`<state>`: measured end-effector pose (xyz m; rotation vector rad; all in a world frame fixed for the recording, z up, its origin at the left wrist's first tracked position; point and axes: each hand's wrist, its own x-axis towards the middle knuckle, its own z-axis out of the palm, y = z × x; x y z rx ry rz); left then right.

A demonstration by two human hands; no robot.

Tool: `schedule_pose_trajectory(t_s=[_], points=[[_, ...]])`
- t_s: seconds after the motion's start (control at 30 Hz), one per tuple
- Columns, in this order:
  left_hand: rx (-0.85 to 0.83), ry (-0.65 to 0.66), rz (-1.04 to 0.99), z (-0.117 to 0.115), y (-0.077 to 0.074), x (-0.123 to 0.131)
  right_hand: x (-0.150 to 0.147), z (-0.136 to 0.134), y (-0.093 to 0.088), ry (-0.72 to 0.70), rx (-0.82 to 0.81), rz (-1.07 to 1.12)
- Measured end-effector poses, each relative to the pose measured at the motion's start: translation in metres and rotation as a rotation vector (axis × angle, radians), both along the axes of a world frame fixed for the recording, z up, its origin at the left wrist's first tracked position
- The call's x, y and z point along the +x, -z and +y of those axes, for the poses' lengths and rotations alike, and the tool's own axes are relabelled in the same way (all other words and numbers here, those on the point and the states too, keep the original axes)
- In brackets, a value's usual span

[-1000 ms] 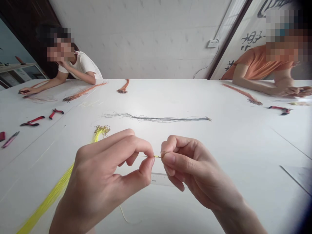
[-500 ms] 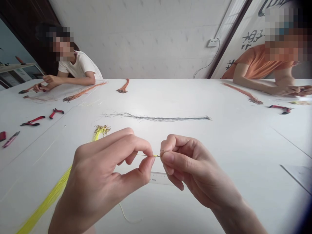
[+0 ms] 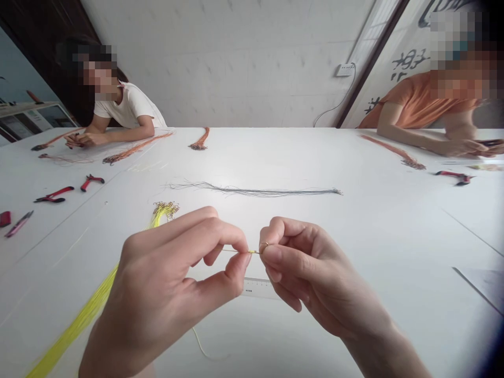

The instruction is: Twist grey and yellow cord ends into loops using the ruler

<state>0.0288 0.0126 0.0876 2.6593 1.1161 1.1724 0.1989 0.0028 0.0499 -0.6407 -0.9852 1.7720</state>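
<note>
My right hand (image 3: 303,262) is closed, pinching a small gold fish hook (image 3: 265,244) between thumb and forefinger; part of its bend shows above the thumb. Close on its left, my left hand (image 3: 177,273) grips the yellow fishing line (image 3: 252,252) where it is wound by the hook's shank, thumb against forefinger. A thin straight strand runs left behind my left fingers. A loose pale line end (image 3: 200,344) hangs or lies below my left hand. To the left, a bundle of yellow lines (image 3: 92,302) with gold hooks at its top lies partly behind my left hand.
A clear ruler (image 3: 258,287) lies beneath my hands. Beyond them is a dark line bundle (image 3: 268,191). Red-handled pliers (image 3: 55,195) and a pink cutter (image 3: 19,224) lie left. Two people sit across the table, near orange line bundles (image 3: 137,147); more pliers (image 3: 454,176) lie right.
My hands hold almost the same pose; a lower right finger has shifted slightly. The left person's hands have come down closer together on the table.
</note>
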Motion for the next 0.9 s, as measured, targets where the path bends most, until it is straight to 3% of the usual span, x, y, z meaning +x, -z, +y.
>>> schedule_pose_trajectory(t_s=[0.9], points=[[0.001,-0.005,0.007,-0.0002,0.0007,-0.0015,0.0001,-0.0006,0.0017,0.026,0.024,-0.081]])
